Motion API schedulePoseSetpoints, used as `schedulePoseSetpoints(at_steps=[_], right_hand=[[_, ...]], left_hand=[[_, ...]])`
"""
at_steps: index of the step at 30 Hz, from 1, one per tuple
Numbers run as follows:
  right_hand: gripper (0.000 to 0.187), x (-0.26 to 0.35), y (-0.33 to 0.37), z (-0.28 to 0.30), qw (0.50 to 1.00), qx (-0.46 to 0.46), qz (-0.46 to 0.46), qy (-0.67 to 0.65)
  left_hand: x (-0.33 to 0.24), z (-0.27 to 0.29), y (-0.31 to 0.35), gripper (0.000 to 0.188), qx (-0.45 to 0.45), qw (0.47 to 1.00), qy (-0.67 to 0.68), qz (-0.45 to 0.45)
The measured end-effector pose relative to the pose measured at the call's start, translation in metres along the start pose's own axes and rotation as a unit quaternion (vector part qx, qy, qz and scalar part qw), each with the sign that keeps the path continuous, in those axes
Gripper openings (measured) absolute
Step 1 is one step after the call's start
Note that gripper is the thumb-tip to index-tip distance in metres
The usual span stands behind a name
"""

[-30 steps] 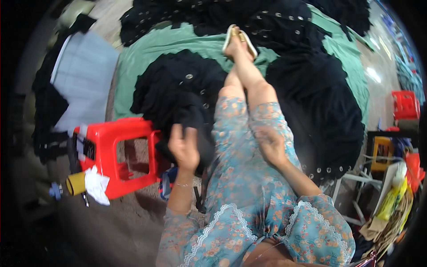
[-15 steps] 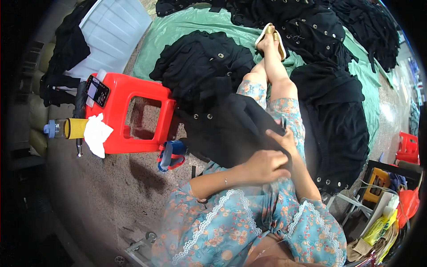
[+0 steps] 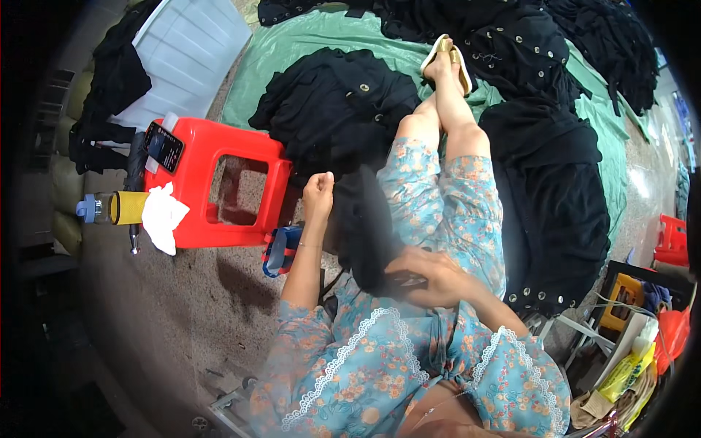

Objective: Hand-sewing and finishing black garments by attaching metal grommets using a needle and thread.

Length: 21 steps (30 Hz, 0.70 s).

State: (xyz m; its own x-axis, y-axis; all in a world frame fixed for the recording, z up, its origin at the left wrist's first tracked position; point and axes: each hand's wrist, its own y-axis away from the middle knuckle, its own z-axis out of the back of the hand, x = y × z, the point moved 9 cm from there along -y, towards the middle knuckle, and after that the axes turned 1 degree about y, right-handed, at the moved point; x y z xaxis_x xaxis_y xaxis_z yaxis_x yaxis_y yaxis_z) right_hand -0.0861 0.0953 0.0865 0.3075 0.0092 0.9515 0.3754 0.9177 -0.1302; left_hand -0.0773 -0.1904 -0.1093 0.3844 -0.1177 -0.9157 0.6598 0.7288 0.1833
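Note:
A black garment (image 3: 363, 233), blurred by motion, hangs bunched in front of me at the left side of my lap. My left hand (image 3: 318, 196) is raised at the garment's left side, fingers curled together at its edge. My right hand (image 3: 437, 277) is closed over the garment's lower right part, close to my waist. A small shiny metal piece shows under its fingers; I cannot make out what it is. Beyond the garment lies a heap of black garments (image 3: 332, 98) with metal eyelets, and more black garments (image 3: 544, 212) lie right of my legs.
At the left stands a red stool (image 3: 197, 135) with a phone (image 3: 163, 146), white tissue (image 3: 163, 219) and yellow-sleeved bottle (image 3: 125, 208). A blue bag (image 3: 281, 252) is beside it. Green sheeting (image 3: 307, 36) covers the floor ahead. A crate (image 3: 186, 55) stands far left.
My left hand has swung left and away from my right hand. The black garment has come off my thighs, gathered toward my waist and left. The phone's screen has changed.

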Motion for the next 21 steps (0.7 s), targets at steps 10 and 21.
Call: schedulePoseSetpoints(at_steps=[10,21], right_hand=[[0.033,0.015,-0.004,-0.002,0.999,0.008,0.031,0.036],[0.02,-0.033,0.116,0.18,0.638,-0.731,-0.092,-0.224]], left_hand=[[-0.097,-0.004,0.049,0.026,-0.016,0.979,-0.079,-0.188],[-0.025,0.011,0.034,0.025,0.037,0.999,0.004,-0.023]])
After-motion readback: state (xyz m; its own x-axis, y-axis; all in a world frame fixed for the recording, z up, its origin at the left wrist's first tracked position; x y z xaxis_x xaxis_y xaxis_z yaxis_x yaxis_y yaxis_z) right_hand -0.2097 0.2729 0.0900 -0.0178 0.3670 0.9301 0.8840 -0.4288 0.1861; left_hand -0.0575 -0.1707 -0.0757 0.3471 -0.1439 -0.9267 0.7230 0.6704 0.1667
